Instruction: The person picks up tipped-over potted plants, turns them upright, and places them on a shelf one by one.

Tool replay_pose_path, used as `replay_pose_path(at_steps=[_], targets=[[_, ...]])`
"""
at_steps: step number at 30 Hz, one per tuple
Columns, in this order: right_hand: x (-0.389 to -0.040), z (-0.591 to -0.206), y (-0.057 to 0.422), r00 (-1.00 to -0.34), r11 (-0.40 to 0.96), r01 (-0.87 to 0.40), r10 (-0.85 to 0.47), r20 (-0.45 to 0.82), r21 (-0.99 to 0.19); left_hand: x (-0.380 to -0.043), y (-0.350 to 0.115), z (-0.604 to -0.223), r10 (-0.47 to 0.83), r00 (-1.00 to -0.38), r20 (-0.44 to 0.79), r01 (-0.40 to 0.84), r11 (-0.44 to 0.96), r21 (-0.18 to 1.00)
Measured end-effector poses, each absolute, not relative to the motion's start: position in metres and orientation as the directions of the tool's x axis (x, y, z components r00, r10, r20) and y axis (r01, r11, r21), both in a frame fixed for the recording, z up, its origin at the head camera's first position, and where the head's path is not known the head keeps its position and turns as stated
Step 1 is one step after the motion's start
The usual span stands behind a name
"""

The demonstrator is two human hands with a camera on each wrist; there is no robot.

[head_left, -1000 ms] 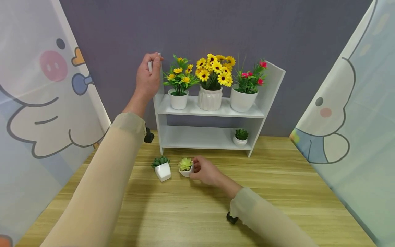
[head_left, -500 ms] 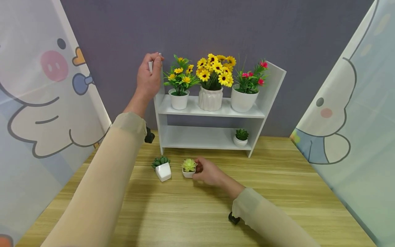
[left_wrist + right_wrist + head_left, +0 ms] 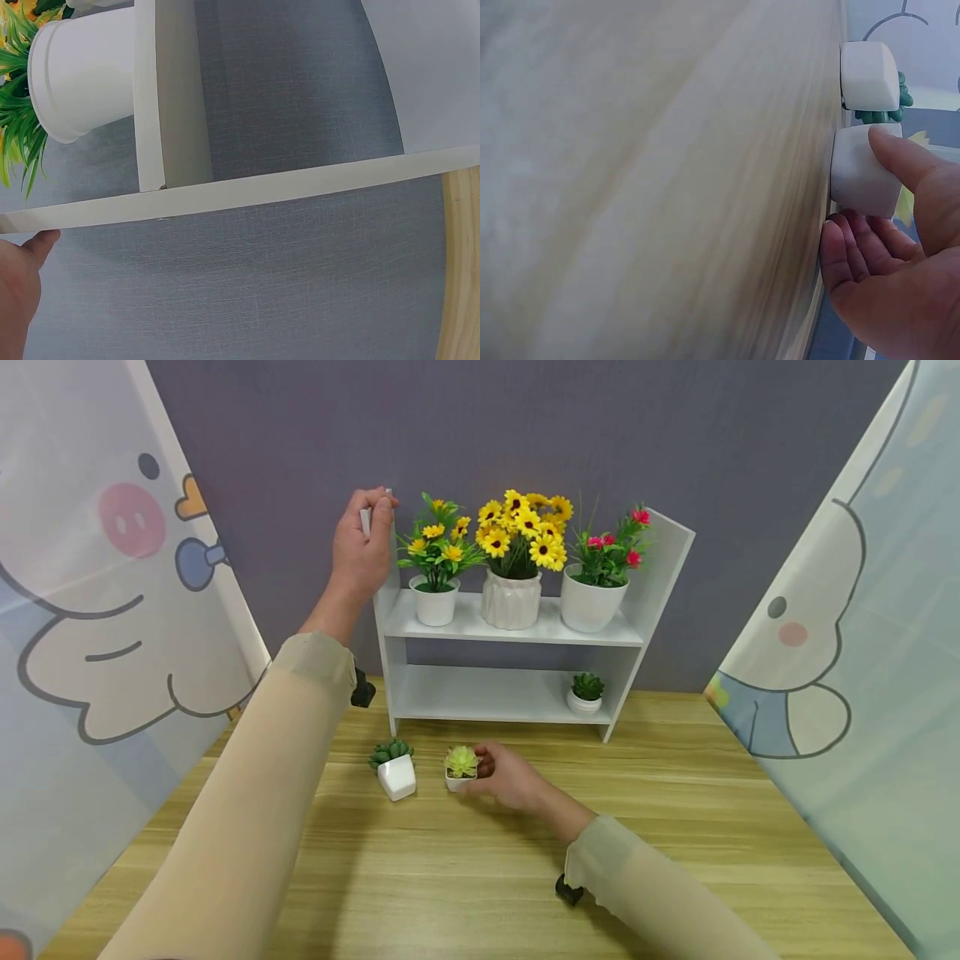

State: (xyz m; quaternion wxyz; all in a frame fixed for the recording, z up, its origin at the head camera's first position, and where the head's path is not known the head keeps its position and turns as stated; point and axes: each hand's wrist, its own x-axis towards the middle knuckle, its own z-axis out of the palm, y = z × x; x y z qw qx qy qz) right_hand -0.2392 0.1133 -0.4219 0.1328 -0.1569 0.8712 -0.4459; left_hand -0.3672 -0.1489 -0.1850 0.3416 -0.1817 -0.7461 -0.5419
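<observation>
My left hand [image 3: 363, 543] grips the top of the left side panel of a white two-tier shelf [image 3: 510, 695]. In the left wrist view, only part of that hand [image 3: 19, 281] shows, its thumb against the panel edge. On the table, my right hand [image 3: 510, 777] holds a light-green succulent [image 3: 461, 762] in a small white pot, standing upright. The right wrist view shows the thumb on the white pot [image 3: 862, 172] and the curled fingers at its side. Left of it, a dark-green succulent in a white pot [image 3: 397, 777] lies tipped over.
The upper tier holds a yellow-flowered plant [image 3: 435, 602], a pot of yellow daisies [image 3: 512, 600] and a pink-flowered plant [image 3: 592, 602]. A small succulent [image 3: 585, 695] stands at the lower tier's right end. A grey wall [image 3: 480, 427] rises behind the wooden table [image 3: 450, 877].
The light-green succulent has shifted slightly right and turned from tilted to upright in my right hand. My left hand stays on the shelf panel.
</observation>
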Motion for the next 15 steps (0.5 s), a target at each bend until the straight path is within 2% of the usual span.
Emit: replay_pose_path(at_steps=[15], targets=[[-0.245, -0.42, 0.124, -0.94, 0.521, -0.174, -0.341, -0.017, -0.836, -0.372, -0.15, -0.186, -0.1, -0.699, 0.708, 0.64, 0.353, 0.682]])
